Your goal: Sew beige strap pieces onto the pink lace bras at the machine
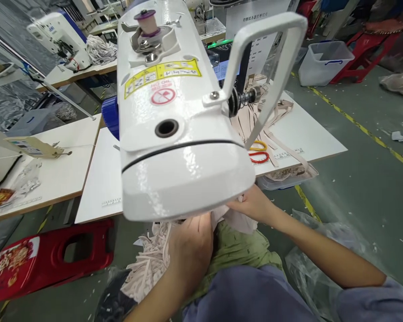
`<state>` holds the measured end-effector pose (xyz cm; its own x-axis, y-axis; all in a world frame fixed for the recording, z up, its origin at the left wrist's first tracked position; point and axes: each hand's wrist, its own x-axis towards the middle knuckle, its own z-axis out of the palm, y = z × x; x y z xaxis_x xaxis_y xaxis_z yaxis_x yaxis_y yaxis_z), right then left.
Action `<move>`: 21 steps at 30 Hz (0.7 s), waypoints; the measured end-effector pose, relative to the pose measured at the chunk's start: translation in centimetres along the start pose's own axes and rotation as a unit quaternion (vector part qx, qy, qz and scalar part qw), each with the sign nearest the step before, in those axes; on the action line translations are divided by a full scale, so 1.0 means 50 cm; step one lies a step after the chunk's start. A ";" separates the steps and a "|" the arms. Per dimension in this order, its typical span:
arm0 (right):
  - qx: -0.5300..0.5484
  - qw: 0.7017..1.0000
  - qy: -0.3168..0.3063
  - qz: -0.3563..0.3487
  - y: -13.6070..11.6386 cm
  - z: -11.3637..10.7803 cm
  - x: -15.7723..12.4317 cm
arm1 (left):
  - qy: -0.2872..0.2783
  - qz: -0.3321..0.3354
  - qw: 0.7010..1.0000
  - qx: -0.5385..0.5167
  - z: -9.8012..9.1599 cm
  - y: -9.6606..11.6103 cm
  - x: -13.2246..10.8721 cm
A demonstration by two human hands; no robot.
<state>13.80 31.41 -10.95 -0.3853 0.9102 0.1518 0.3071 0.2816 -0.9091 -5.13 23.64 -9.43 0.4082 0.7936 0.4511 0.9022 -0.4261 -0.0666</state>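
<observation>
While left hand (pixel 191 246) hides fingers under glossy machine (pixel 181 170), right hand (pixel 252 205) pinches soft cloth (pixel 235 222).

This is a garment-sewing workshop on a factory floor: a white industrial sewing machine (pixel 174 116) stands on a white work table (pixel 97 179), and a second machine (pixel 62 38) sits at another table behind. Pale pink fabric strips (pixel 245 124) lie heaped on the table, and the grey concrete floor carries a yellow line (pixel 362 129), a plastic bin (pixel 324 60) and a red stool (pixel 50 259)
</observation>
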 end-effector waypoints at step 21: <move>0.004 0.992 -0.118 0.034 -0.043 0.013 -0.122 | -0.230 -0.215 0.788 -0.529 -0.008 -0.047 -0.025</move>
<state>14.93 25.05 -10.18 -0.5580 0.8299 -0.0043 0.3321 0.2186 -0.9176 -7.82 23.46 -9.50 0.3230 0.9332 -0.1577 0.4496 -0.0047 0.8932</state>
